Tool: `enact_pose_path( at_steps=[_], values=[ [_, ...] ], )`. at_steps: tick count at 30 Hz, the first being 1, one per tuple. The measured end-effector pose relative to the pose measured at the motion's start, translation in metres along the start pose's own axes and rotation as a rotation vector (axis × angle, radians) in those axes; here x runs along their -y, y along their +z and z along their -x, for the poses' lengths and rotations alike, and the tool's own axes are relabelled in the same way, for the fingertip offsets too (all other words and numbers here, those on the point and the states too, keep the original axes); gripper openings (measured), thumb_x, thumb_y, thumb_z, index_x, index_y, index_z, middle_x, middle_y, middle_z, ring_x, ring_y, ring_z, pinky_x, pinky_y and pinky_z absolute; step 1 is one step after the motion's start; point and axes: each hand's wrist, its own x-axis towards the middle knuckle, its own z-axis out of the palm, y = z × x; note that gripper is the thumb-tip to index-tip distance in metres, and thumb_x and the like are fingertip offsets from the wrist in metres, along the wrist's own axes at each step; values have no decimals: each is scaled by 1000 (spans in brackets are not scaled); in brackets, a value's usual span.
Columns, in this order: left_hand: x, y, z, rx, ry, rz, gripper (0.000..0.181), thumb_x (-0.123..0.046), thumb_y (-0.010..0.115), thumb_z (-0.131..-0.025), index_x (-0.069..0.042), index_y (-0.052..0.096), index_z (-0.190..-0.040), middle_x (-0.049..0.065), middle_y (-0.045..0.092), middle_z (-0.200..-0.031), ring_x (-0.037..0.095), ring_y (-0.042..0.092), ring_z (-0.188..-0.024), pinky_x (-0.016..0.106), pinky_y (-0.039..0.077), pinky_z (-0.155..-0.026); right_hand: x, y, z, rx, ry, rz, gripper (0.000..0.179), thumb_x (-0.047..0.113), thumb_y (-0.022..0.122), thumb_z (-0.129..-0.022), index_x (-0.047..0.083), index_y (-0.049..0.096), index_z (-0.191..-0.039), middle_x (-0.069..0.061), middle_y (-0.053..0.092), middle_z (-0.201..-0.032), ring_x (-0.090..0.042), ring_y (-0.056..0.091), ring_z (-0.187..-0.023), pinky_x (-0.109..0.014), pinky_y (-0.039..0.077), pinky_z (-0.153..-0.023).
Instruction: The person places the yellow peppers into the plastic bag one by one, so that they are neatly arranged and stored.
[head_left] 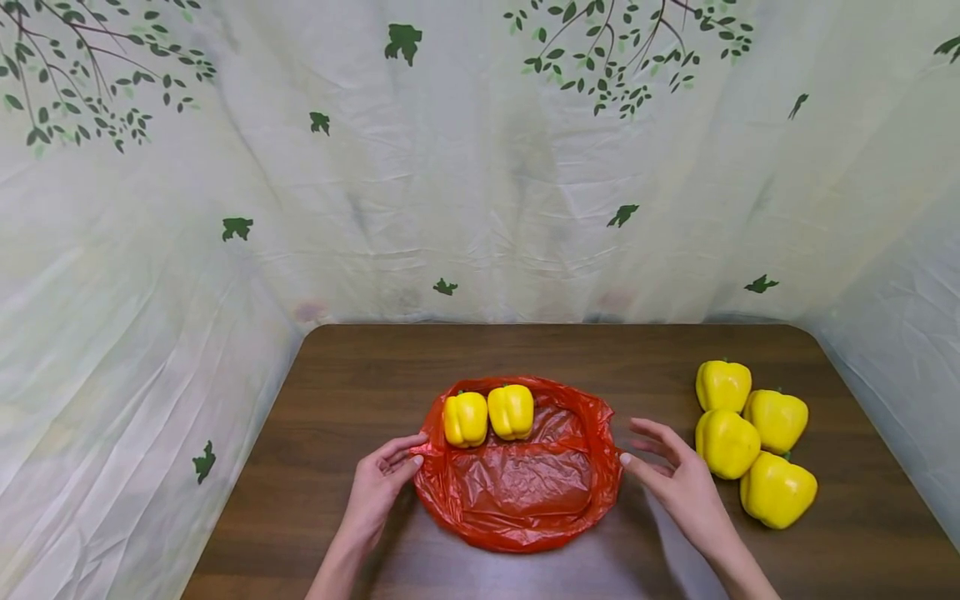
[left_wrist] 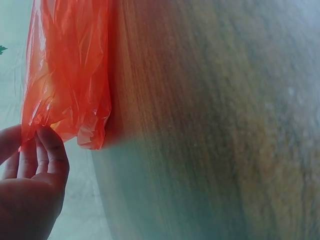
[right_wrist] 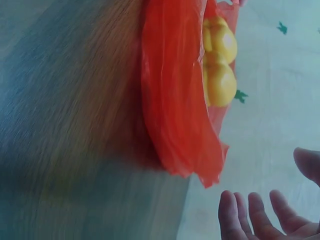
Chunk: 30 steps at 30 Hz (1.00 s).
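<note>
A red plastic bag (head_left: 525, 483) lies spread with its mouth facing up on the table. Inside, toward its back left, sit two yellow bell peppers (head_left: 466, 419). My left hand (head_left: 377, 483) pinches the bag's left rim between thumb and fingers; the left wrist view shows the thin plastic (left_wrist: 70, 75) gathered at the fingertips (left_wrist: 44, 131). At the opposite side, my right hand (head_left: 678, 487) is spread, thumb near the right rim. In the right wrist view a gap shows between its fingers (right_wrist: 257, 210) and the bag's edge, and nothing is held.
Several more yellow bell peppers (head_left: 726, 443) stand grouped on the dark wooden table (head_left: 360, 358), just right of my right hand. Behind and beside the table hangs a pale curtain (head_left: 480, 208) printed with green leaves and branches.
</note>
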Motion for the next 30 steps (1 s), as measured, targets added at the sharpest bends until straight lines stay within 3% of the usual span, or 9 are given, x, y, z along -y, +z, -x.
enact_pose_path(
  at_steps=[12, 22, 30],
  values=[
    [2, 1, -1, 2, -1, -2, 29, 3, 65, -91, 7, 65, -119, 19, 67, -116, 19, 66, -101, 27, 53, -84, -11, -21, 13, -78, 37, 49, 67, 47, 67, -90, 15, 44, -144, -11, 48, -143, -30, 50, -124, -13, 46, -82],
    [4, 3, -5, -18, 9, -33, 24, 3, 66, -90, 4, 69, -114, 16, 69, -111, 19, 67, -98, 28, 55, -82, -23, -35, 24, -210, 39, 83, 64, 42, 67, -92, 15, 44, -145, -10, 48, -140, -31, 52, -117, -9, 46, -78],
    [3, 4, -6, -17, -15, -34, 25, 4, 65, -91, 3, 68, -116, 16, 68, -113, 21, 67, -100, 29, 54, -84, -36, -45, 36, -366, -57, 186, 57, 27, 73, -90, 14, 51, -141, -8, 54, -131, -7, 51, -109, -4, 41, -81]
  ],
)
